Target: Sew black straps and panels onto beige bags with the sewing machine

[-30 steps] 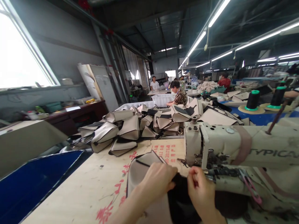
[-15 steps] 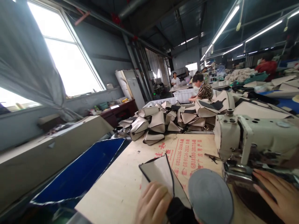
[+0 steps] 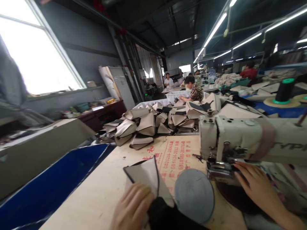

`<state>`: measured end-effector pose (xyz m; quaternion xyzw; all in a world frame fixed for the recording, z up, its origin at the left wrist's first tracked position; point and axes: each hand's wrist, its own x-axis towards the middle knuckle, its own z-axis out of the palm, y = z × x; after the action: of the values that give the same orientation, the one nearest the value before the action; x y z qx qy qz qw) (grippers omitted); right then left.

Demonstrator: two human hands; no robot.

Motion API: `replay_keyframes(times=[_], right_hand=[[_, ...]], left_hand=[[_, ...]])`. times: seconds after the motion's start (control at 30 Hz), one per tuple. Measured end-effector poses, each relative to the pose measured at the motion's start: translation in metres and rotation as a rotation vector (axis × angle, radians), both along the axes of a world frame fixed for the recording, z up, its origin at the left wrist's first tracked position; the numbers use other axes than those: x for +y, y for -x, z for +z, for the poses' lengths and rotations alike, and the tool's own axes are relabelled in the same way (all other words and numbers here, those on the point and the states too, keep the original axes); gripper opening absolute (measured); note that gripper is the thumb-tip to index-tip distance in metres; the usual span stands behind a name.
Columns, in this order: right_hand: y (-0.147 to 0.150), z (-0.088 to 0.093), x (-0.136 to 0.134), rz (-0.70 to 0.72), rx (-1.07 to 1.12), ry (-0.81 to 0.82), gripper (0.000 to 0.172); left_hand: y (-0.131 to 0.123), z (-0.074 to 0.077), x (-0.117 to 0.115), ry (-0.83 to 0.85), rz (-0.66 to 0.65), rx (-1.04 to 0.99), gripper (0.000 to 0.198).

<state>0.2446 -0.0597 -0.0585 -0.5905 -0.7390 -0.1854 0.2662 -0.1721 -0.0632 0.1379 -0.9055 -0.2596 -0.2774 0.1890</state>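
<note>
My left hand [image 3: 135,204] is closed on a beige pouch with black edging [image 3: 145,174], which stands tilted over the wooden board. Black material lies against the pouch, beside my fingers. My right hand [image 3: 254,182] rests at the metal work arm [image 3: 219,172] of an off-white sewing machine [image 3: 240,137], its fingers stretched out and side by side. Whether anything lies under its fingertips is hidden. Between my hands a flat grey disc [image 3: 194,195], which looks like a coil of tape, sits on the board.
The plywood board [image 3: 96,188] carries red print. Behind it lies a heap of beige pouches [image 3: 146,123]. A blue-lined bin [image 3: 57,179] stands at the left. A black thread cone [image 3: 284,91] is behind the machine. Several people sit or stand farther back, one in a patterned top [image 3: 196,92].
The view has turned to the right, so everything sits farther left and more of the machine and the thread cone shows. Both hands keep about the same places on the pouch and machine.
</note>
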Motion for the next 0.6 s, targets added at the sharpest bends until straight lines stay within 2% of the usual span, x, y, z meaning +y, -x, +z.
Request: replay_keyframes(times=[0.07, 0.13, 0.23, 0.3, 0.33, 0.4, 0.43, 0.47, 0.53, 0.6], right_hand=[[0.002, 0.012, 0.004, -0.014, 0.073, 0.039, 0.038], [0.008, 0.024, 0.007, -0.031, 0.147, 0.088, 0.035], [0.018, 0.038, 0.012, -0.04, 0.193, 0.126, 0.032], [0.027, 0.048, 0.015, -0.027, 0.196, 0.134, 0.03], [0.033, 0.052, 0.017, -0.013, 0.2, 0.141, 0.028], [0.044, 0.062, 0.022, 0.029, 0.212, 0.163, 0.023], [0.051, 0.066, 0.024, 0.051, 0.219, 0.175, 0.022], [0.057, 0.07, 0.025, 0.069, 0.229, 0.184, 0.021], [0.066, 0.075, 0.024, 0.087, 0.251, 0.196, 0.015], [0.071, 0.076, 0.016, 0.134, 0.234, 0.236, 0.025]], left_hand=[[0.008, -0.003, 0.035, 0.085, 0.234, -0.021, 0.018], [0.01, -0.016, 0.072, 0.207, 0.425, -0.034, 0.038], [0.002, -0.059, 0.104, 0.568, 0.465, 0.013, 0.066], [-0.008, -0.096, 0.104, 0.838, 0.455, 0.118, 0.069], [-0.013, -0.115, 0.098, 0.922, 0.465, 0.171, 0.062], [-0.023, -0.145, 0.084, 0.957, 0.504, 0.261, 0.047], [-0.027, -0.155, 0.076, 0.945, 0.521, 0.299, 0.041], [-0.029, -0.162, 0.069, 0.923, 0.539, 0.321, 0.038], [-0.028, -0.165, 0.059, 0.869, 0.553, 0.306, 0.034], [-0.02, -0.162, 0.052, 0.8, 0.517, 0.204, 0.031]])
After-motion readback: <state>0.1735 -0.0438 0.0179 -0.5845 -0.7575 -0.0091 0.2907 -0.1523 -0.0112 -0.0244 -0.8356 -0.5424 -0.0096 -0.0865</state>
